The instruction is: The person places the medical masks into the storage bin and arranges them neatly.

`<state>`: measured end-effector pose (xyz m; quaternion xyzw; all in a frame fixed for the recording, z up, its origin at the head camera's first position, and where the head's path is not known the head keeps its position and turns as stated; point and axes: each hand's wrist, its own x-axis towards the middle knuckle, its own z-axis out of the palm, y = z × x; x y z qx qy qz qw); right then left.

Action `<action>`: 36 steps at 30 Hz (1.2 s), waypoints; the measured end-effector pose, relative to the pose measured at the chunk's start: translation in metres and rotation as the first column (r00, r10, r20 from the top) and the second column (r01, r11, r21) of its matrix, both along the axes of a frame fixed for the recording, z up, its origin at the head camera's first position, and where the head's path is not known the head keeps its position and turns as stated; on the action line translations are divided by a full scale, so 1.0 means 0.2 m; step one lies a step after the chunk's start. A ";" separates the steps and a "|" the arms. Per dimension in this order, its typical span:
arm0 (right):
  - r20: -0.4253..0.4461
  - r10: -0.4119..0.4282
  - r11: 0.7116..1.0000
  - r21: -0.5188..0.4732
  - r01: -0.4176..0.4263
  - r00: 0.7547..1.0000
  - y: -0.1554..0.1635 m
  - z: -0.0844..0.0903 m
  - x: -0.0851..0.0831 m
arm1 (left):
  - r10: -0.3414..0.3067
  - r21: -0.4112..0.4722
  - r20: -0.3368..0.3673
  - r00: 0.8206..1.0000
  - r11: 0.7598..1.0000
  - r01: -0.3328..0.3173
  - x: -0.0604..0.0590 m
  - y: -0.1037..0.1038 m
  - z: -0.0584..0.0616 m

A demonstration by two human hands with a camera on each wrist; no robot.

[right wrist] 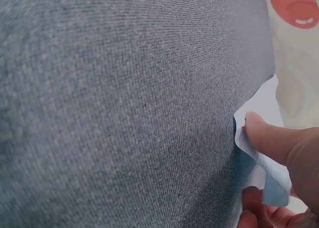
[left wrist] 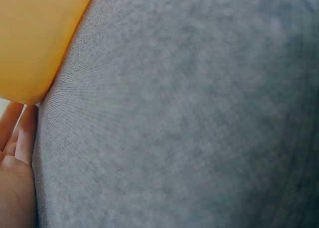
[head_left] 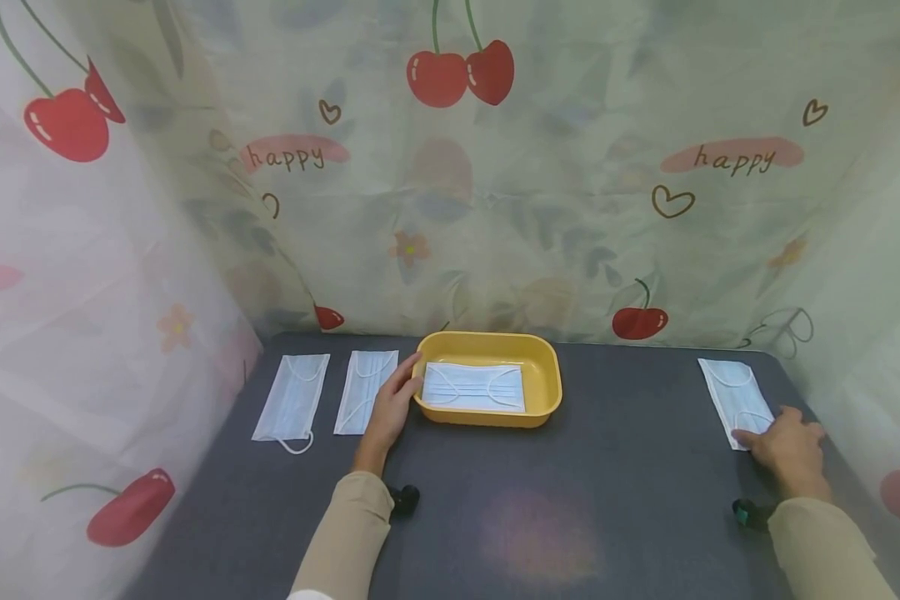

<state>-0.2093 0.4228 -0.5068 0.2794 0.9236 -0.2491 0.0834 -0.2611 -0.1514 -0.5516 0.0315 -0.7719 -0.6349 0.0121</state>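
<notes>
A yellow plastic basin [head_left: 543, 390] stands near the table's back edge, with a pale blue face mask [head_left: 472, 387] lying flat in it. My left hand [head_left: 392, 408] touches the basin's left end with its fingers extended; in the left wrist view the fingers [left wrist: 26, 133] meet the basin's wall [left wrist: 40, 44]. Far to the right, my right hand [head_left: 789, 450] pinches the near end of another face mask [head_left: 733, 392]. The right wrist view shows the thumb [right wrist: 269, 136] on top of that mask [right wrist: 261, 101], fingers below, and the edge bent up.
Two more masks lie left of the basin: one [head_left: 292, 396] with an ear loop sticking out, and one [head_left: 363, 387] beside my left hand. Dark grey cloth covers the table [head_left: 607, 475]. A cherry-printed curtain [head_left: 570, 208] hangs behind and at both sides.
</notes>
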 end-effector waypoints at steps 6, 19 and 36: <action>-0.064 0.003 1.000 0.016 -0.002 0.998 0.01 -0.01 0.03 | 0.002 0.010 -0.002 1.000 1.000 -0.002 0.00 0.00 0.00; -0.174 -0.114 0.988 -0.119 0.094 0.978 -0.01 -0.03 0.02 | -0.010 0.017 0.000 1.000 1.000 0.010 0.00 0.00 -0.01; -0.258 -0.170 0.969 -0.219 0.114 0.951 -0.01 -0.01 0.01 | -0.010 0.023 -0.001 1.000 1.000 0.010 -0.01 0.00 -0.02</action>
